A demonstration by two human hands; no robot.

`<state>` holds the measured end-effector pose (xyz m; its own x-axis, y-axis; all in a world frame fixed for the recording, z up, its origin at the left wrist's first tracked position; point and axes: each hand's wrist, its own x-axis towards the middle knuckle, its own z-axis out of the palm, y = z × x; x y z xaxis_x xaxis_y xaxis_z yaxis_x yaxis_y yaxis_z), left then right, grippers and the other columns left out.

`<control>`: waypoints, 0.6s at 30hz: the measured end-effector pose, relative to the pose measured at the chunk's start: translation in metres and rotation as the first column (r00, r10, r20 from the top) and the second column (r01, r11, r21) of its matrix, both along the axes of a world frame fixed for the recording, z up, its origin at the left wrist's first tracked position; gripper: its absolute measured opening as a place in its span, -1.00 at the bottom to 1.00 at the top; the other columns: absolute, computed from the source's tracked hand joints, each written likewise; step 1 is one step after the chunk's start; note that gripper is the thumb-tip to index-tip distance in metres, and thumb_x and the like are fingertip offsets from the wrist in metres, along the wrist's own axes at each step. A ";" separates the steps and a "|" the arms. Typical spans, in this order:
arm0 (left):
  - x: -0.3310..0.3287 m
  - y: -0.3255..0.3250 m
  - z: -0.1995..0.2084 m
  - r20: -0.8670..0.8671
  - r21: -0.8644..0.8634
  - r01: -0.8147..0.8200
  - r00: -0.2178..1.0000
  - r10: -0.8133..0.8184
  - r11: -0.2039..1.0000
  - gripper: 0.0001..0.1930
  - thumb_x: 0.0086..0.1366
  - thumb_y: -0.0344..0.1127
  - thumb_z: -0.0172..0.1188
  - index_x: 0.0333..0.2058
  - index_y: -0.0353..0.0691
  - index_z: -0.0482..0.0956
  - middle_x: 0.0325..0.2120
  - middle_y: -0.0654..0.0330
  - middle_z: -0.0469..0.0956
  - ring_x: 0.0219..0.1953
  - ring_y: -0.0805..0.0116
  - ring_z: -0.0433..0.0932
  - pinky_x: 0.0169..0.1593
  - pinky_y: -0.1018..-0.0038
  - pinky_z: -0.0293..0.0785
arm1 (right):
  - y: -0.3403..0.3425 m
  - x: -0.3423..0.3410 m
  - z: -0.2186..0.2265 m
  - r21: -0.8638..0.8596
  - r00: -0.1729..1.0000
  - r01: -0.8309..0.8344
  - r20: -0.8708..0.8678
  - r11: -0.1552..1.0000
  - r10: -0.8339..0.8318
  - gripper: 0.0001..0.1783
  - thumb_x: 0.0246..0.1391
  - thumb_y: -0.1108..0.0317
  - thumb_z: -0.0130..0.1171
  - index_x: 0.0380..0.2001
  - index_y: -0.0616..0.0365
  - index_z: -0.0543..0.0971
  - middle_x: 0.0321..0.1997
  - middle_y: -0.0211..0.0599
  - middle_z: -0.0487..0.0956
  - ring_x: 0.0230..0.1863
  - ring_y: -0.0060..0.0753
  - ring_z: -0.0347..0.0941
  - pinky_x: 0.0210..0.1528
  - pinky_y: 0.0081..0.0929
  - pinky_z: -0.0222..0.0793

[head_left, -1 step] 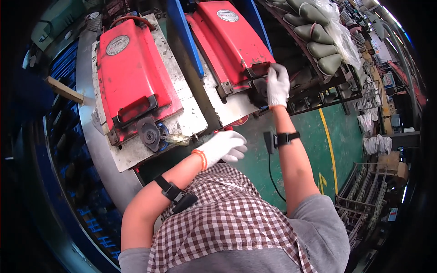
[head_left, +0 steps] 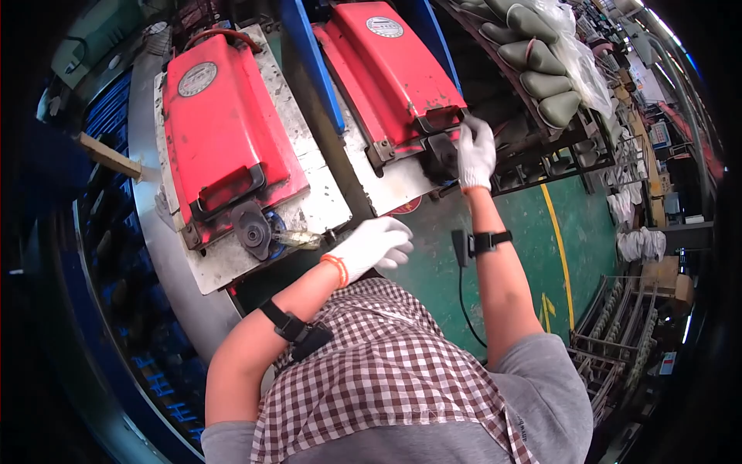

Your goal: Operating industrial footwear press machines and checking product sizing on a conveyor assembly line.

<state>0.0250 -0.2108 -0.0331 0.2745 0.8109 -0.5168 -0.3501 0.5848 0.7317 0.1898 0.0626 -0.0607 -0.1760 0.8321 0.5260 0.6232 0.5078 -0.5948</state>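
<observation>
Two red machine covers with round dials lie shut side by side, a left cover [head_left: 224, 116] and a right cover [head_left: 386, 62]. My right hand [head_left: 475, 155], in a white glove, is at the right end of the black handle [head_left: 440, 119] on the right cover. Its fingers are loosely bent and apart, and nothing shows in them. My left hand [head_left: 375, 247], also gloved, hovers in front of my checked apron [head_left: 386, 363], fingers loosely bent with nothing visible in them. A dark grey rubber-like piece [head_left: 253, 230] sticks out below the left cover, beside a yellowish transparent piece [head_left: 300, 239].
Blue upright panels [head_left: 313, 69] flank the right cover. Grey-green boot-like shapes [head_left: 545, 85] are stacked on a rack at the right. A yellow line [head_left: 556, 240] crosses the green floor [head_left: 510, 232]. At the left runs a metal ledge [head_left: 154, 209].
My right hand has dropped slightly down and away from the handle end, its fingers loosening. My left hand has shifted a little to the left.
</observation>
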 end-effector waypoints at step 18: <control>-0.001 0.197 -0.005 -0.564 0.744 0.521 0.153 0.812 0.418 -0.65 0.16 -0.35 0.22 -0.03 -0.17 0.61 -0.17 0.09 0.59 0.05 0.00 0.52 0.27 0.01 0.32 | -0.125 0.062 -0.005 -0.692 0.848 0.175 0.468 0.700 0.250 -0.06 0.27 -0.24 0.07 0.53 0.03 0.08 -0.10 0.23 0.68 -0.10 0.27 0.66 -0.01 0.02 0.55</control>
